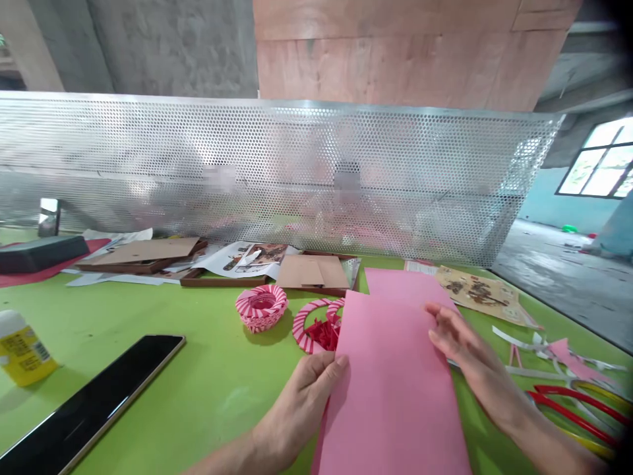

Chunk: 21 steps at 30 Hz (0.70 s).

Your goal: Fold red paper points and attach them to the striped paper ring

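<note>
A folded sheet of pink paper (390,382) stands up from the table in front of me, and my left hand (306,389) pinches its left edge, thumb on the near face. My right hand (465,346) is at the paper's upper right edge with thumb and fingers apart; whether the fingertips touch it I cannot tell. Another pink sheet (408,285) shows behind the folded one. Just left of the paper lie a pink-and-red striped ring (302,326) and red paper scraps (324,334), partly hidden. A small striped woven basket (262,308) sits farther left.
A black phone (99,402) and a yellow glue bottle (24,349) are at left on the green table. Red-handled scissors (578,412) and paper strips (554,356) lie at right. Frames and prints (257,257) line the back, before a perforated metal screen (287,171).
</note>
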Each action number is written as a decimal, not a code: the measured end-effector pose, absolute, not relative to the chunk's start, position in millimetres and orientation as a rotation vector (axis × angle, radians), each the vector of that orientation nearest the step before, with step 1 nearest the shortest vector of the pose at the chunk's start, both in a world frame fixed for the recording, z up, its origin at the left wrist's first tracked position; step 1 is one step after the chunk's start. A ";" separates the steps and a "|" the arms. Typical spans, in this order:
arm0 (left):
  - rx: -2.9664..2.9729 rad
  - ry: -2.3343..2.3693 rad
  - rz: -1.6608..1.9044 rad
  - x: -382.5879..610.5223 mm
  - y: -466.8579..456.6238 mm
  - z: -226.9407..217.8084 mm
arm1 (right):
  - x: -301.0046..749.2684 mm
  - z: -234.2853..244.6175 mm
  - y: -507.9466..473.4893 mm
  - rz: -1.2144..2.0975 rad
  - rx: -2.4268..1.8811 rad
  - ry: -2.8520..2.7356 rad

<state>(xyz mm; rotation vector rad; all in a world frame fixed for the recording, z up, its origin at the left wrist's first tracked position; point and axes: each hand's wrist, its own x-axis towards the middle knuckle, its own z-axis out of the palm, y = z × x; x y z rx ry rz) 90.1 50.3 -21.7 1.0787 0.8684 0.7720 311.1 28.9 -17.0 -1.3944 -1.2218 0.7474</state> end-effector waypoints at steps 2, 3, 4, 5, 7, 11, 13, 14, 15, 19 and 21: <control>1.062 0.889 0.693 88.1 49.1 -20.9 | 317.2 0.9 30.1 0.585 -1.398 -1.381; 1.035 0.907 0.655 87.0 48.8 -19.9 | 318.8 10.7 30.5 0.538 -1.399 -1.478; 1.010 0.929 0.622 85.8 48.7 -18.5 | 319.3 20.1 31.0 0.551 -1.398 -1.577; 0.998 0.949 0.583 84.6 49.0 -16.7 | 318.8 28.1 31.7 0.632 -1.400 -1.660; 1.081 0.983 0.518 82.2 50.3 -12.8 | 315.7 36.7 34.0 0.897 -1.406 -1.785; 1.462 0.940 0.385 78.5 53.3 -9.0 | 308.1 22.8 38.9 1.264 -1.369 -1.773; 1.594 0.857 0.313 78.3 54.1 -10.4 | 305.3 10.4 39.0 1.344 -1.333 -1.726; 1.640 0.824 0.290 78.7 54.4 -11.7 | 304.2 5.4 38.3 1.359 -1.322 -1.695; 1.673 0.804 0.281 79.3 54.7 -13.4 | 303.1 1.8 37.3 1.362 -1.316 -1.669; 1.699 0.807 0.343 83.2 57.4 -20.5 | 300.3 -3.3 33.7 1.264 -1.308 -1.684; 1.692 0.805 0.395 84.7 59.5 -23.9 | 299.7 -5.1 33.8 1.186 -1.305 -1.733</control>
